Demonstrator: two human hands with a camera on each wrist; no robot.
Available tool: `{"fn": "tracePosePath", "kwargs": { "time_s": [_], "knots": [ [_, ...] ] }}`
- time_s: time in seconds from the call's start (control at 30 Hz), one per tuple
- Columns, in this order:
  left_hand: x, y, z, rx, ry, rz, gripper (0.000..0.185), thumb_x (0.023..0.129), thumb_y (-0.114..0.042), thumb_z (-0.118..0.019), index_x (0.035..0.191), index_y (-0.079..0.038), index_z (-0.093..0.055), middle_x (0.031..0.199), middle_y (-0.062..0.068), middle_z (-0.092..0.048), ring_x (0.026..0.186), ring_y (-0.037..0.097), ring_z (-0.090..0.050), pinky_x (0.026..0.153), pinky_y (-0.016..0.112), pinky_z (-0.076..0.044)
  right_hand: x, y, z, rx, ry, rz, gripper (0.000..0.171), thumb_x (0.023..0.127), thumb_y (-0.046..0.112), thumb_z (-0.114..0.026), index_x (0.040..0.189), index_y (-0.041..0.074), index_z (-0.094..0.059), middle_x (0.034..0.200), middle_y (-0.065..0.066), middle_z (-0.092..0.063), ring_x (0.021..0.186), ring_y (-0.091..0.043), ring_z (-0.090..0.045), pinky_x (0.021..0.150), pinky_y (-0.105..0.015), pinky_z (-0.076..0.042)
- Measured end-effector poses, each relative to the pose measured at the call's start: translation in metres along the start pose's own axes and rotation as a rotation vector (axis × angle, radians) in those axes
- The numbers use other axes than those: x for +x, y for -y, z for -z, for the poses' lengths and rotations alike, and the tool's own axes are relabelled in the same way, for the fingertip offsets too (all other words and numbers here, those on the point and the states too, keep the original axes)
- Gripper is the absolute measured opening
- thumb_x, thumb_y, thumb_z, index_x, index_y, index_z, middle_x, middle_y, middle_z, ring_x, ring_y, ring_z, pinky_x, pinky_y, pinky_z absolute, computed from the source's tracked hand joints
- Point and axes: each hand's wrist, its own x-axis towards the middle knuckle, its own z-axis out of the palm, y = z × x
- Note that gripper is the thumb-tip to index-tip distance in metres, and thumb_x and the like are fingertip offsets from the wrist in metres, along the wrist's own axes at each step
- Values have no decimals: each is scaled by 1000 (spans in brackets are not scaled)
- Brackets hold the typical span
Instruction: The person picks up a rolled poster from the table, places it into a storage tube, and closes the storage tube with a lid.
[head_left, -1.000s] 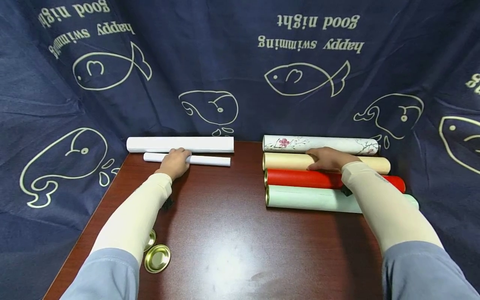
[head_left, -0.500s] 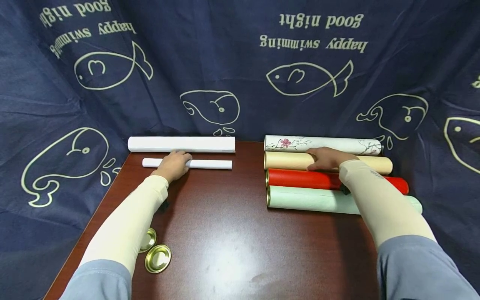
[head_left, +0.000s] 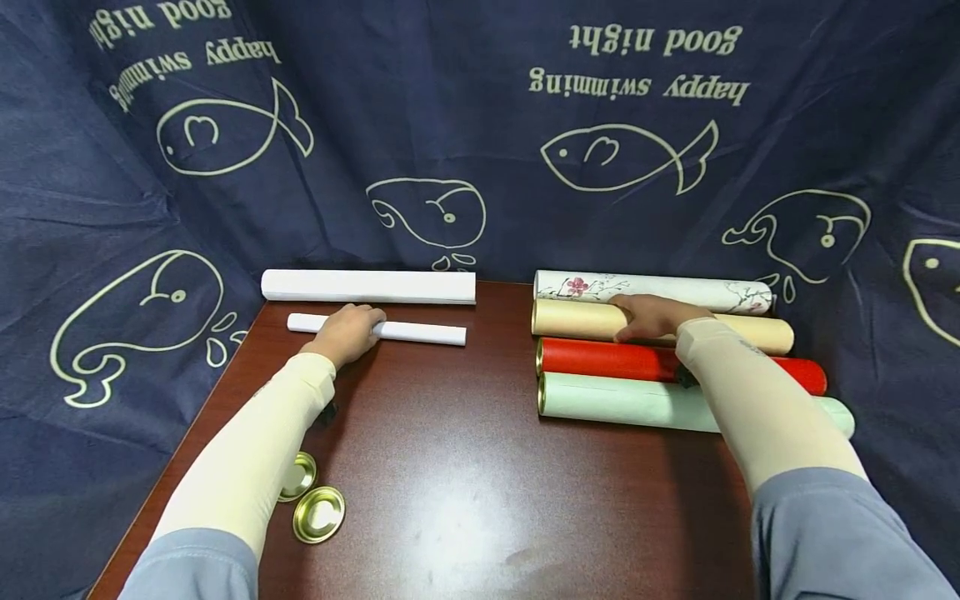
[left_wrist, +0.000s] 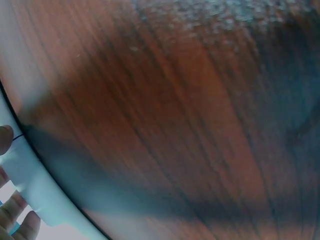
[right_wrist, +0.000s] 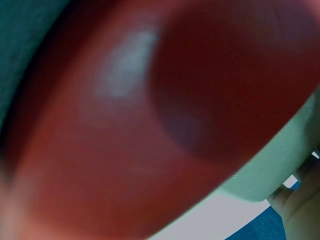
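My left hand [head_left: 347,335] grips a thin white paper roll [head_left: 420,332] near its middle, in front of a thicker white roll [head_left: 367,287]. In the left wrist view, fingertips [left_wrist: 26,227] curl round the pale roll [left_wrist: 37,180] at the lower left. On the right side, my right hand [head_left: 656,317] grasps a beige cardboard tube [head_left: 573,319], thumb on its near side. Behind that tube lies a white tube with a blossom print [head_left: 675,290]; in front are a red tube [head_left: 600,359] and a pale green tube [head_left: 622,402]. My right forearm partly hides both.
Two gold metal lids [head_left: 318,515] lie on the brown table [head_left: 465,467] beside my left forearm, one partly behind the sleeve. A dark blue curtain [head_left: 420,100] with fish and whale drawings stands at the back and both sides.
My left hand has drawn the thin white roll away from the thicker one, and it now lies slightly slanted. The beige tube has shifted slightly towards the blossom tube.
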Motion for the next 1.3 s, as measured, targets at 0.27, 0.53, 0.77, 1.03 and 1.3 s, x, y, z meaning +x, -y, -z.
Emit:
{"fn": "tracePosePath", "kwargs": {
  "time_s": [0.27,0.53,0.77,1.03,1.3],
  "knots": [
    [0,1,-3,28,-20,-28,27,94,-11,-68,120,-5,-63,118,16,-66,111,40,-60,103,61,-38,7,-1,-1,-82,-8,87,71,82,17,-82,138,-3,-44,85,-5,-57,82,-24,-52,82,-43,-42],
    [-1,6,-11,-132,-45,24,30,95,-9,-66,124,-3,-62,118,17,-66,110,38,-61,99,57,-43,0,5,6,-304,-141,105,74,76,30,-86,138,9,-50,98,-14,-57,90,-31,-56,79,-49,-47],
    [-4,9,-16,-261,-65,108,37,93,-12,-70,130,-8,-63,131,17,-60,128,42,-48,107,76,-7,-33,26,23,-376,-270,103,78,76,41,-85,141,15,-51,103,-14,-55,93,-32,-53,75,-49,-45],
    [-8,9,-26,-286,-103,69,37,93,-14,-71,129,-9,-64,131,14,-61,127,41,-49,106,77,-8,-103,52,19,-372,-414,137,78,71,42,-88,137,15,-55,96,-7,-56,85,-23,-51,69,-40,-42],
    [-32,10,-11,-278,-241,14,37,92,-13,-72,128,-7,-66,127,15,-62,123,42,-51,107,77,-6,-132,74,-9,-361,-546,319,81,65,41,-91,133,15,-57,94,-2,-55,80,-16,-50,67,-38,-41]
  ]
}}
